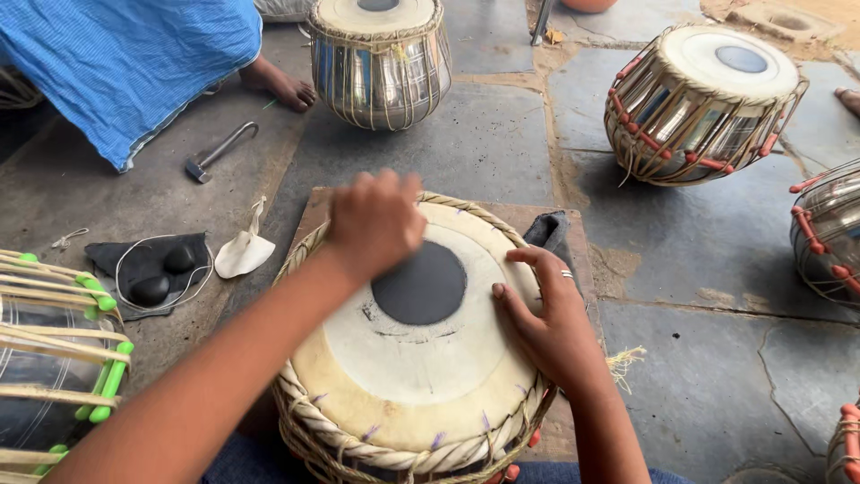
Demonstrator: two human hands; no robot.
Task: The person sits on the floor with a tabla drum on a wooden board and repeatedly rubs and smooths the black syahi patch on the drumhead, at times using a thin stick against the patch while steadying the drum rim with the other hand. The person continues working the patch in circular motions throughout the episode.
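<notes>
At the lower centre of the frame, a drum sits under both hands. The left hand, blurred, looks curled over the black spot; whether it pinches anything I cannot tell. The right hand lies spread, bracing the skin. Likely rubbing the spot; steady pressure seems needed.

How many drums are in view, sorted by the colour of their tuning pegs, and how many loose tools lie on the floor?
Drum under the hands, orange pegs: 1
Other orange-peg drums: 3
Green-peg drum: 1
Drum with no pegs visible: 1
Hammer: 1
Dark round stones on the cloth: 2
Total: 9
</notes>
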